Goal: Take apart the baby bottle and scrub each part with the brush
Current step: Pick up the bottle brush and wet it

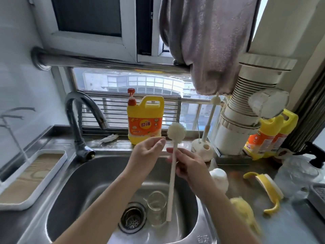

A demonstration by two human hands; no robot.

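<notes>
- Baby bottle parts lie scattered: the clear glass bottle body (156, 209) sits on the floor of the stainless steel sink (84, 182), just beside the round drain strainer (132, 217). I cannot tell whether it stands or lies tilted.
- On the wet steel counter (292, 221) to the right lie the yellow two-handled collar (269, 188) and a white domed cap (219, 180). A blurred yellow thing (245, 211) nearer the sink edge is too smeared to name.
- The right hand (186, 164) grips the long white brush (173, 171) by the upper handle. Its round bristle head is up, and its lower end crosses in front of the glass.
- The left hand (146, 153) holds nothing, its fingers loosely extended just short of the bristle head.
- Behind the hands stand a yellow detergent jug (146, 120), a curved grey tap (79, 124) and a white brush stand (202, 149).
- A grey towel (202, 41) hangs overhead.
</notes>
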